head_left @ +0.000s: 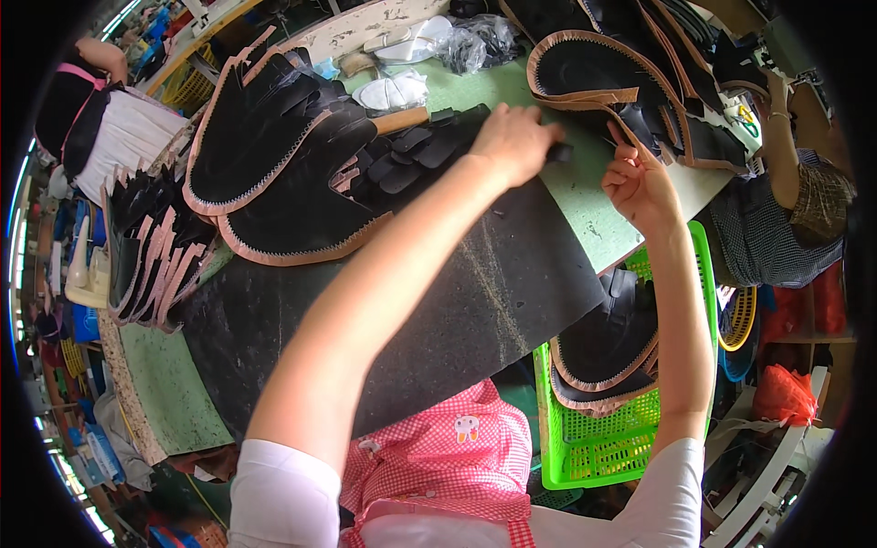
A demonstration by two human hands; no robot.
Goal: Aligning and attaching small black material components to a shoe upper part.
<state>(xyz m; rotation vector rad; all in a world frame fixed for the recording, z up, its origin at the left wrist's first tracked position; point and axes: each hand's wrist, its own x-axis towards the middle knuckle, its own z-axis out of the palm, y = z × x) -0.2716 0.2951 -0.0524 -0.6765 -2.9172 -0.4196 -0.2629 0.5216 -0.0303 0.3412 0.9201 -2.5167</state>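
Observation:
Over the far side of the bench, my left hand (518, 144) is closed, with a small black flat piece (559, 153) at its fingertips. My right hand (637, 178) pinches the tan-edged rim of a black shoe upper (580, 68) at the back right; part of the upper hangs over the bench edge. Beside my left hand, a heap of small black pieces (402, 164) lies on the bench. Two large black uppers with stitched tan edges (260, 137) are stacked to the left, and a wooden handle (400, 120) shows behind the heap.
A black mat (438, 310) covers the front of the green bench (169, 384). A bright green basket (594, 447) holding more uppers (607, 338) stands at right. Bagged shoe forms (402, 91) lie at the back. One person (776, 224) is at right, another (119, 137) at far left.

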